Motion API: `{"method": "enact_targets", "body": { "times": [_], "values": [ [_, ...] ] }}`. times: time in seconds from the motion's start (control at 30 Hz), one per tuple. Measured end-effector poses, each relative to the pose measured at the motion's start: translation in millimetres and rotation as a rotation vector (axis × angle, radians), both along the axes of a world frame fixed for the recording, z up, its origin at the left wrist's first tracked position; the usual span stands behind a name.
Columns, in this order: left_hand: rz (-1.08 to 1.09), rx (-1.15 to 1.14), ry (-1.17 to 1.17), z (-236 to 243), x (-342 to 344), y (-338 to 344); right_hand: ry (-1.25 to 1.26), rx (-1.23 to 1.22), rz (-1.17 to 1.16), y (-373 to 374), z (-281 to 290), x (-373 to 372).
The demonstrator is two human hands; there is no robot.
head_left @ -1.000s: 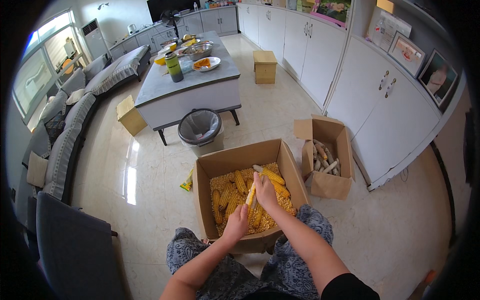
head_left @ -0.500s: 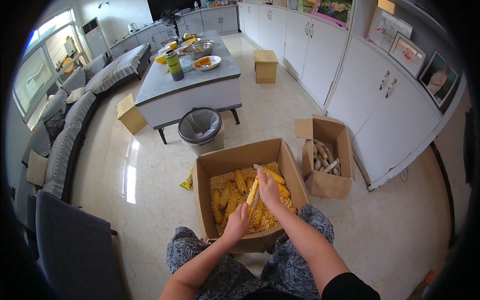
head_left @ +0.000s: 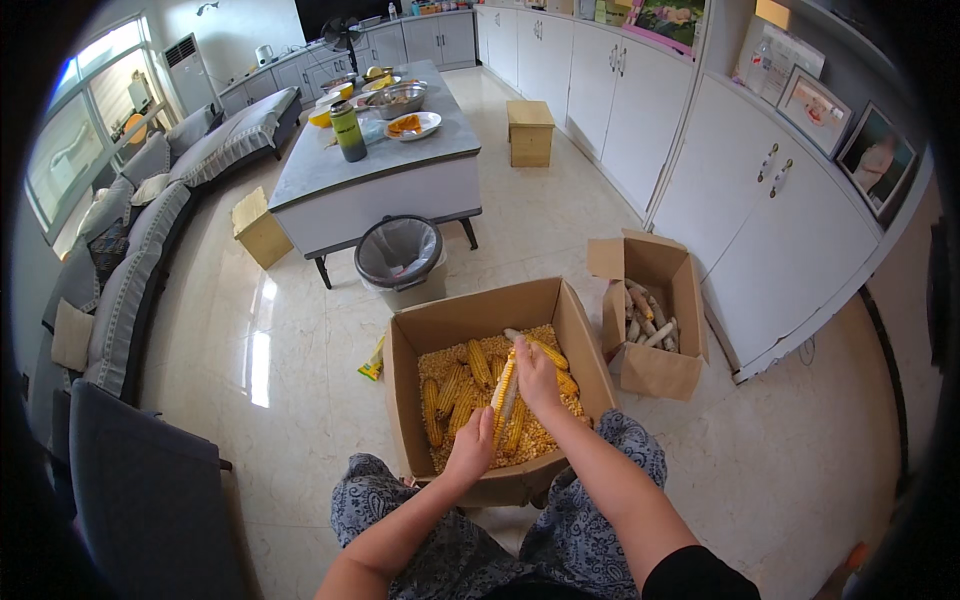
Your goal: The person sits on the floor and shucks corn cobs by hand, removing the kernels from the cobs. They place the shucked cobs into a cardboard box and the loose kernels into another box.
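Over a large cardboard box [head_left: 590,350] between my knees, I hold a partly stripped corn cob [head_left: 505,395], tilted, with yellow kernels on its left side and a pale bare strip on its right. My left hand [head_left: 472,447] is closed at its lower end. My right hand [head_left: 538,380] wraps round the upper part. Just beyond the right fingers shows the pale end of a bare cob [head_left: 513,334]; whether that hand grips it is unclear. Several yellow ears of corn [head_left: 463,403] lie in the box on loose kernels [head_left: 440,364].
A smaller open box [head_left: 665,376] of bare cobs stands to the right. Beyond the big box are a lined bin [head_left: 398,262] and a grey table [head_left: 300,185] with dishes. A yellow packet [head_left: 373,360] lies on the floor; a dark chair [head_left: 145,480] stands at left.
Both hands stay on the corn cob in nearly the same place. The whole view has shifted very slightly.
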State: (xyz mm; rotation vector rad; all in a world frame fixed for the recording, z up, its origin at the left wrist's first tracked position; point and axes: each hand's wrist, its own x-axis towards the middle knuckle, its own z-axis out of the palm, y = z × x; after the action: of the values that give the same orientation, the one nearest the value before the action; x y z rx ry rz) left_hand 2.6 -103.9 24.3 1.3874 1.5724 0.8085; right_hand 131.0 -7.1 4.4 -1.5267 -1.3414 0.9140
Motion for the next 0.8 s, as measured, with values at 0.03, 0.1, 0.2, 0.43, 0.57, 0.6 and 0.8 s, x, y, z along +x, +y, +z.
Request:
{"method": "enact_targets", "body": {
  "times": [0.03, 0.1, 0.2, 0.43, 0.57, 0.6, 0.8],
  "values": [
    [0.0, -0.02, 0.048, 1.9, 0.4, -0.6, -0.064, 0.037, -0.028, -2.7, 3.0, -2.6],
    [-0.033, 0.08, 0.221, 1.1, 0.1, -3.1, -0.194, 0.112, -0.085, -7.0, 5.7, -7.5],
    [-0.039, 0.162, 0.294, 0.1, 0.2, -3.4, -0.078, -0.022, 0.04, 0.8, -2.7, 2.3],
    [0.001, 0.142, 0.071, -4.2, -7.5, 1.3, -0.042, 0.104, 0.093, 3.7, -12.6, 2.2],
    [-0.01, 0.147, 0.097, -6.4, -5.9, 1.7, 0.06, 0.062, 0.154, 7.2, -19.7, 7.2],
    [-0.017, 0.142, 0.139, -6.2, -5.8, 1.2, 0.103, 0.045, 0.17, 5.3, -14.8, 5.6],
    [-0.025, 0.101, 0.202, 2.0, -4.7, -1.9, -0.088, -0.043, 0.147, 1.1, 3.3, -1.1]
  ]
}}
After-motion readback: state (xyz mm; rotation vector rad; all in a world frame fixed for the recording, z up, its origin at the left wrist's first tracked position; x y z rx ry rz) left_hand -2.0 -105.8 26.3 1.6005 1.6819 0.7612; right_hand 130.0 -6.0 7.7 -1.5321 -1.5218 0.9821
